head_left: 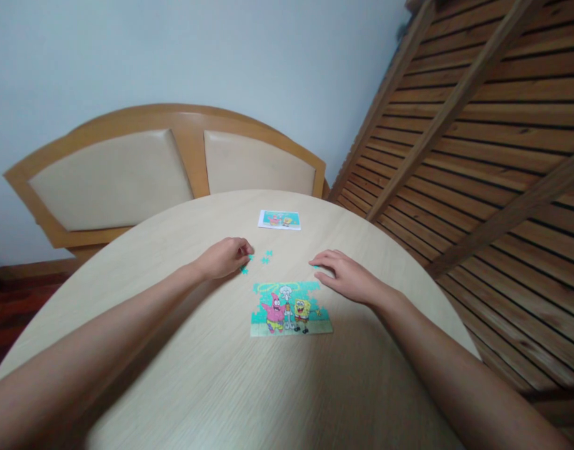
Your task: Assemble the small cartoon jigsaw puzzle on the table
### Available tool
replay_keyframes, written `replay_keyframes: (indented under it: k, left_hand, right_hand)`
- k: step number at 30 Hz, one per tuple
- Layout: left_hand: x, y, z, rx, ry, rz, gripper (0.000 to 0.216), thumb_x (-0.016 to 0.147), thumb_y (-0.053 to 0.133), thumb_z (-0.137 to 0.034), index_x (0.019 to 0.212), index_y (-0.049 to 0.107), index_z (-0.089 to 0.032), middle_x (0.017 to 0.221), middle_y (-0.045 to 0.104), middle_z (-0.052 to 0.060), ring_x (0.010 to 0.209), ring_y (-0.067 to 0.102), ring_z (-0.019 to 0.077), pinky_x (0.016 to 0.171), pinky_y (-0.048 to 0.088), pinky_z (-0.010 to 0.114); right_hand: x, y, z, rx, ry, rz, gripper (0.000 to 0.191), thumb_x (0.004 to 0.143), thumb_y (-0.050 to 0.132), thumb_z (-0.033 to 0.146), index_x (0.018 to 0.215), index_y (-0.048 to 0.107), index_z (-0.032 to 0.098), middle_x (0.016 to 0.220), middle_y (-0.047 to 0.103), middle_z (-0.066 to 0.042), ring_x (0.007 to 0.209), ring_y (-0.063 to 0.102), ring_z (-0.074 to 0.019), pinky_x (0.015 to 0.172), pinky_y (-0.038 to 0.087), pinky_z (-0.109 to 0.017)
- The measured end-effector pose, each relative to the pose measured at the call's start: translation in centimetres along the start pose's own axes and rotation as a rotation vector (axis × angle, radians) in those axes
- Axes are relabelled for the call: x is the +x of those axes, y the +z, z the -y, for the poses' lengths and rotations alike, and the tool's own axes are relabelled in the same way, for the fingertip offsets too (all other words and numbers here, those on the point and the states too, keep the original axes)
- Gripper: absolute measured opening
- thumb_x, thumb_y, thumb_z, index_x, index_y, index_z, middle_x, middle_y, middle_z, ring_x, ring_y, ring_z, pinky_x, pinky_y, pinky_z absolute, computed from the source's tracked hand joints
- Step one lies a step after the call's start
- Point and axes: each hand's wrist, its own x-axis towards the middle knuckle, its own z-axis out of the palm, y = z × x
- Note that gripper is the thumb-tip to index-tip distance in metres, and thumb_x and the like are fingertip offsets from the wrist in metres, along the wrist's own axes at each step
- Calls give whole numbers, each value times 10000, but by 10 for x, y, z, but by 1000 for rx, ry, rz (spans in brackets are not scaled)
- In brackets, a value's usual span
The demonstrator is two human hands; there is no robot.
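Note:
A partly joined jigsaw puzzle (289,312) with cartoon figures lies flat on the table, with gaps along its upper left and right edges. My left hand (227,257) is up and to the left of it, fingers curled, with a small teal puzzle piece (251,257) at the fingertips. Just below that hand lies another loose piece (244,270); more teal pieces (266,257) rest to its right. Beyond the puzzle's upper right corner, my right hand (341,273) has a teal piece (316,267) between thumb and forefinger, partly hidden by them.
A small printed picture card (281,219) showing the same figures lies farther back on the round wooden table (212,375). Behind the table stands a padded bench back (200,150) against the wall. Slatted wooden panelling (479,137) rises on the right.

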Motion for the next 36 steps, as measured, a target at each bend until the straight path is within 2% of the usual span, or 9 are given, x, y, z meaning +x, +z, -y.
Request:
replay_keyframes:
  k: [7, 13, 18, 23, 30, 33, 36]
  left_hand:
    - [7, 4, 2, -36, -20, 6, 157, 819, 586, -272, 891, 678, -166, 884, 704, 81, 742, 621, 181, 706, 463, 297]
    - [5, 5, -1, -177, -21, 55, 145, 820, 581, -253, 924, 617, -158, 816, 690, 49, 709, 617, 168, 674, 471, 280]
    - [-8, 7, -12, -295, -18, 49, 177, 914, 520, -301, 984, 583, -152, 868, 690, 59, 718, 618, 155, 657, 494, 270]
    - [-28, 4, -27, -482, 109, 60, 222, 971, 538, -352, 954, 650, -161, 995, 722, 77, 876, 654, 181, 782, 519, 306]
    - [-48, 11, -34, -401, 369, 24, 236, 1034, 494, -294, 1080, 712, -213, 1020, 739, 61, 970, 650, 190, 934, 485, 378]
    - [-54, 16, -35, -401, 351, 6, 220, 1024, 526, -322, 1104, 699, -212, 999, 731, 60, 952, 641, 189, 893, 500, 362]
    - [-58, 18, -39, -423, 298, -15, 203, 997, 581, -362, 981, 696, -196, 941, 719, 56, 916, 630, 188, 854, 507, 341]
  right_hand:
    - [0, 1, 0, -7, 10, 4, 267, 959, 567, 268, 1187, 690, 203, 1158, 680, -115, 1099, 621, -256, 993, 495, -470]
    - [-1, 1, -2, 11, 9, -9, 264, 951, 584, 275, 1183, 694, 216, 1164, 684, -110, 1106, 621, -257, 1004, 491, -483]
    - [-1, 1, 0, 10, 11, -18, 263, 947, 586, 272, 1180, 697, 223, 1166, 686, -109, 1103, 623, -262, 997, 498, -488]
    - [-1, -1, 9, -13, 37, -22, 256, 949, 581, 275, 1174, 695, 229, 1165, 680, -105, 1104, 623, -268, 995, 502, -483]
    - [-3, 2, 11, 3, 39, -23, 270, 959, 575, 285, 1207, 664, 223, 1220, 655, -105, 1142, 610, -256, 1015, 495, -467]
    - [-3, 4, 10, 9, 24, -22, 271, 952, 585, 282, 1204, 669, 228, 1219, 657, -103, 1139, 612, -258, 1011, 497, -466]
    - [-2, 6, 10, 8, 20, -27, 273, 948, 591, 286, 1202, 675, 235, 1214, 661, -100, 1140, 613, -260, 1011, 498, -464]
